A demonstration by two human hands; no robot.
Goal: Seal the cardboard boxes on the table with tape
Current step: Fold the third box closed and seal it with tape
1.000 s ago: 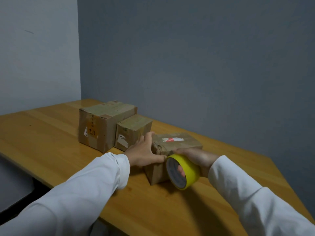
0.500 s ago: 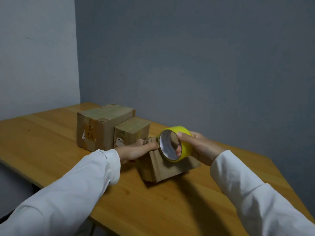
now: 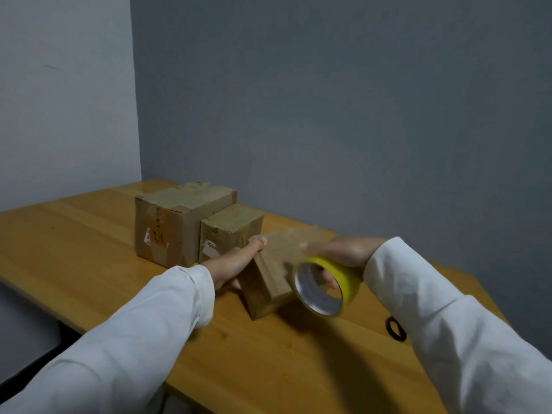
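small box: the little cardboard box (image 3: pixel 270 282) sits on the wooden table (image 3: pixel 89 252), tipped up at an angle so only its near bottom edge is down. Everything below is placed relative to this box.
left hand: the left hand (image 3: pixel 236 262) is on the box's left side, thumb up on the top left corner, fingers wrapped down along the left face, so it's got a proper hold of it.
right hand: the right hand (image 3: pixel 343 252) is at the box's upper right, a bit motion-blurred. Fingers go through the core of the tape roll and curl round it.
tape: the yellow tape roll (image 3: pixel 325 286) hangs just off the box's right side, open core facing the camera, shiny inside. Can't tell if any strip is actually stuck to the box, too blurry.
other boxes: a medium cardboard box (image 3: pixel 230 231) is right behind and left of the small box, and a large cardboard box (image 3: pixel 179 222) touches that one on its far left.
black ring: small black ring (image 3: pixel 395 329) lying on the table, well right of the box, near the right sleeve (image 3: pixel 448 324).
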